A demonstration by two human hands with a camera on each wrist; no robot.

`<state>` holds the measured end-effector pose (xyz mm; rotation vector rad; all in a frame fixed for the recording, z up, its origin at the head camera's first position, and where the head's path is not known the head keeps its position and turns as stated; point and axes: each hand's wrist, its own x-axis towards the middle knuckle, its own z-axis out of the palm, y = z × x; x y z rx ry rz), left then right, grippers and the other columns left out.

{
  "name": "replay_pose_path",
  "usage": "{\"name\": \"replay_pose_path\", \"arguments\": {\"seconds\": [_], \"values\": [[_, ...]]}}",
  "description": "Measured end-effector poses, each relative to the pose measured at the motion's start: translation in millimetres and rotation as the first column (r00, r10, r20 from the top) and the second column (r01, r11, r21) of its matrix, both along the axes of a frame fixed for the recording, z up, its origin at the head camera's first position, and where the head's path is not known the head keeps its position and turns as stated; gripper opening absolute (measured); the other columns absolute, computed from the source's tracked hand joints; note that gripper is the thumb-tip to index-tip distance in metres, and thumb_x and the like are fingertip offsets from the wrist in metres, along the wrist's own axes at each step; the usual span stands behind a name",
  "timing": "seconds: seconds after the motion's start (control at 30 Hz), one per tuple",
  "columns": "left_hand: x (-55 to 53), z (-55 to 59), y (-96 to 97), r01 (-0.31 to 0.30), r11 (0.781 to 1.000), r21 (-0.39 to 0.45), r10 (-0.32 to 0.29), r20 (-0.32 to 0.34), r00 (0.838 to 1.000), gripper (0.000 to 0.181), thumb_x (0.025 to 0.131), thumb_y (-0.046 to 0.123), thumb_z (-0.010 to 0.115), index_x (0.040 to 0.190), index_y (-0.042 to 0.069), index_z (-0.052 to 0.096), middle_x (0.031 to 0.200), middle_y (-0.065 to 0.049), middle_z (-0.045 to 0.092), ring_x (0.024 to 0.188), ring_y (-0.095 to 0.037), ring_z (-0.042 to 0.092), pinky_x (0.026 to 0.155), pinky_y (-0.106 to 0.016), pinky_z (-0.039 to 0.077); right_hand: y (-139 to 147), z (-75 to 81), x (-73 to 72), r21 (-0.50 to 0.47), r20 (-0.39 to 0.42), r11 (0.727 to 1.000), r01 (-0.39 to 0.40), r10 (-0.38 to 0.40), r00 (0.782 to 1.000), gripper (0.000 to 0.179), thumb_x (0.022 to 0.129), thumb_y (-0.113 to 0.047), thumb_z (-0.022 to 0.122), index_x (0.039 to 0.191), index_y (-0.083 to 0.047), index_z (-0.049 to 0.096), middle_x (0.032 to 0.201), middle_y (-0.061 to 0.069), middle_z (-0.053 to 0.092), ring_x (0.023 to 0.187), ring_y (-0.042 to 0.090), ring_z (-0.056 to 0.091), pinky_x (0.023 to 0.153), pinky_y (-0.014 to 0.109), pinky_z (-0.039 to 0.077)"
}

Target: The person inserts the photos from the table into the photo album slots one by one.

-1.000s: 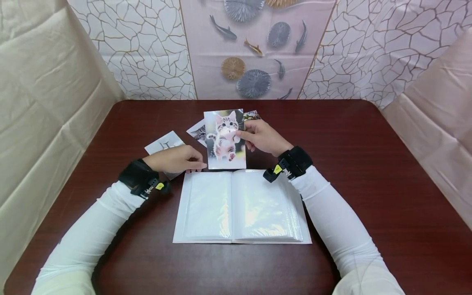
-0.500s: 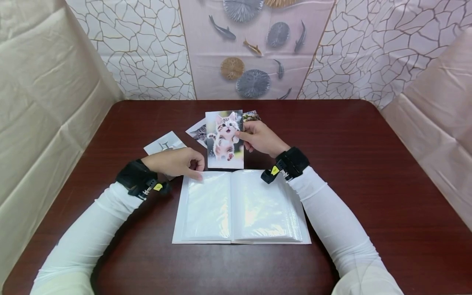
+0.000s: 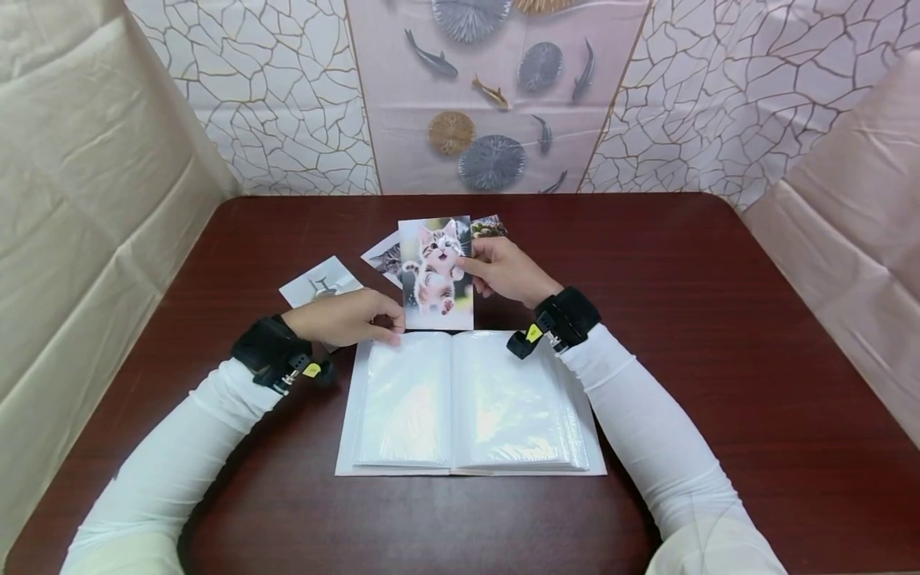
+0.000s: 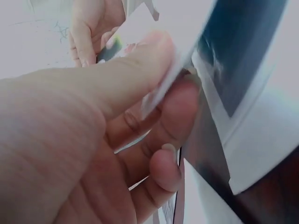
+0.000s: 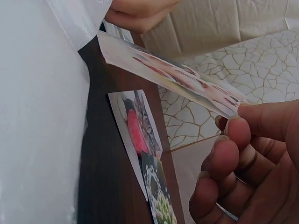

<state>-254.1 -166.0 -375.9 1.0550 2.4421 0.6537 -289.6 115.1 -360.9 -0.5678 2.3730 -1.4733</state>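
My right hand (image 3: 506, 267) pinches a kitten photo (image 3: 436, 275) by its right edge, between thumb and fingers. The photo stands just beyond the top edge of an open photo album (image 3: 345, 447) with clear plastic pockets. At the album's top left corner, my left hand (image 3: 352, 315) has its thumb over the page. In the left wrist view, thumb and index finger pinch the edge of a translucent album sleeve (image 4: 156, 95). The lower end of the kitten photo (image 5: 112, 51) lies close to the page's upper edge in the right wrist view.
A white photo (image 3: 319, 281) lies partly under my left hand. Behind the held photo lie a cat photo (image 3: 384, 257) and a photo with green plants (image 3: 489, 226). The dark red table (image 3: 719, 359) ends at a patterned cloth backdrop (image 3: 287, 96).
My left hand has moved its thumb from beyond the album's top edge onto the left page. The kitten photo has shifted slightly left and down in my right hand.
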Motion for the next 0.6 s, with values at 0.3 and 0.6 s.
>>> {"name": "replay_pose_path", "arguments": {"seconds": [0.3,0.6], "values": [[1.4,-1.4,4.4,-0.006,0.999,0.042,0.005,0.029,1.000,0.009,0.098,0.022,0.068,0.089,0.020,0.068,0.081,0.004,0.056,0.080,-0.014,0.054,0.075,-0.030,0.045,-1.4,-1.6,0.5,0.006,0.023,1.000,0.003,-0.004,1.000,0.023,0.104,-0.020,0.059,0.086,-0.005,0.058,0.062,0.002,0.054,0.059,0.017,0.052,0.059,0.027,0.049],[2.1,0.7,5.5,-0.082,0.989,0.122,0.084,-0.008,0.996,0.010,0.092,0.015,0.075,0.102,0.017,0.077,0.092,0.002,0.070,0.082,-0.016,0.058,0.074,-0.027,0.049,-1.7,-2.9,-0.5,0.011,0.017,1.000,0.001,-0.001,1.000,0.024,0.104,-0.019,0.059,0.083,-0.006,0.057,0.063,0.002,0.054,0.060,0.017,0.053,0.061,0.030,0.050]]}}
